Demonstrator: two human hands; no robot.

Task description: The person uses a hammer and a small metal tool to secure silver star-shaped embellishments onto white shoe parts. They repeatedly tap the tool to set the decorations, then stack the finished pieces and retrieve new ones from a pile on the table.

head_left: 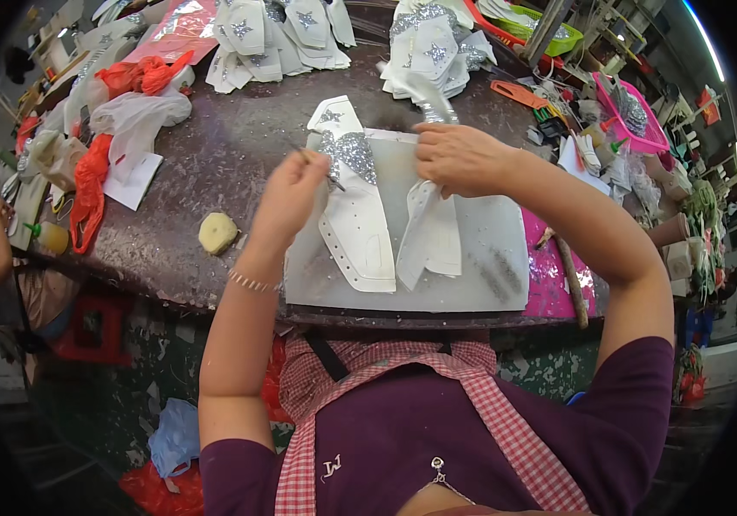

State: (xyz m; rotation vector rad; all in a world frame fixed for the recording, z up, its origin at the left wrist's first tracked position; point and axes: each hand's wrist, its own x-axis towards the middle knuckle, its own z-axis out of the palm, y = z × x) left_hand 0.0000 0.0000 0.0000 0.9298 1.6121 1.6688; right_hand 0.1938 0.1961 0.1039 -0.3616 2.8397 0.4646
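Note:
My left hand [296, 187] is closed around a thin dark tool [336, 183], whose kind I cannot make out. Its tip is over a white shoe upper piece [358, 230] with silver glitter, a star and a row of holes. That piece lies flat on a pale board [493, 245]. In my right hand [464, 160] is a second white shoe upper piece [434, 232], gripped near its middle. Its lower part hangs over the board, and its glittery upper end [431, 99] is blurred beyond my fingers.
Stacks of similar white pieces [282, 39] [441, 53] stand along the far side. Red and clear plastic bags [140, 107] are at the left, near a yellowish block [217, 233]. A wooden stick [568, 279] lies right of the board. A pink basket [635, 116] is at far right; another person [20, 284] is at left.

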